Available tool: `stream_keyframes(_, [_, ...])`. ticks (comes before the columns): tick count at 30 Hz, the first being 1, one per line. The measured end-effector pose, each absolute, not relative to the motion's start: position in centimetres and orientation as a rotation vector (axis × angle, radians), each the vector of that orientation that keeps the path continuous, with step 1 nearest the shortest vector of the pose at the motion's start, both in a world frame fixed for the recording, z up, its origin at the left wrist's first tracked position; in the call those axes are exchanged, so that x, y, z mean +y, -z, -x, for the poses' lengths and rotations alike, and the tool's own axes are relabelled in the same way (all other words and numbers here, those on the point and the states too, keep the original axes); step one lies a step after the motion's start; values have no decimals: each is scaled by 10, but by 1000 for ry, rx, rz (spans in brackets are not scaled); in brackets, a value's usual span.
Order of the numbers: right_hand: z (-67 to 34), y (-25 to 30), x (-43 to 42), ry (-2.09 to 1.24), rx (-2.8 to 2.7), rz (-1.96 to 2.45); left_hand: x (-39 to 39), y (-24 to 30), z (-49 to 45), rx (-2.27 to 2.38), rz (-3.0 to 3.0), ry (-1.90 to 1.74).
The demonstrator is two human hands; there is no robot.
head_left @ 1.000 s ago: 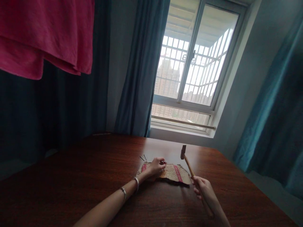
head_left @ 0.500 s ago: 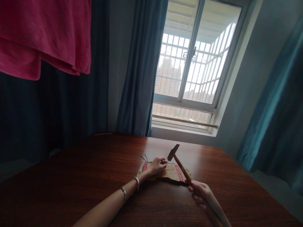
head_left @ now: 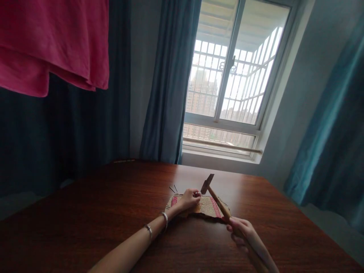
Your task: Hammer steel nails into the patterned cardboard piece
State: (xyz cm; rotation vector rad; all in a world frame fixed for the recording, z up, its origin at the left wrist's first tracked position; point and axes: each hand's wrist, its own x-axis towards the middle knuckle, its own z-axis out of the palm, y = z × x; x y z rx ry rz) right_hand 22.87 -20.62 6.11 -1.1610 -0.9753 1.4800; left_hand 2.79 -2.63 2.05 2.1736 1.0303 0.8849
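My right hand (head_left: 241, 232) is wrapped round the wooden handle of a hammer (head_left: 217, 199). The hammer's dark metal head hangs just right of my left hand (head_left: 190, 200), above the worked piece. My left hand is closed in a pinch round a small, shiny dark red object (head_left: 196, 194), whose kind I cannot make out. Beneath that hand lies a flat tan piece (head_left: 210, 207) with a dense dotted pattern, pink bands near both ends and a ragged dark near edge. The pinching fingers hide part of it.
Two thin metal rods (head_left: 173, 189) stick out behind the tan piece's left end. All of this is on a brown wooden table (head_left: 113, 212). A pink cloth (head_left: 57, 45) hangs at upper left. Beyond the table are blue curtains (head_left: 167, 83) and a window (head_left: 227, 68).
The hammer head has shifted very slightly to the left, toward my left hand. My left hand stays in the same place on the tan piece.
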Motion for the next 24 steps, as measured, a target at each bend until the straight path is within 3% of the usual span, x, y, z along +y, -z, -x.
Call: stream_keyframes(24, [-226, -63, -207, -1457, -981, 1169, -29, -25, -28, 1057, -2138, -861])
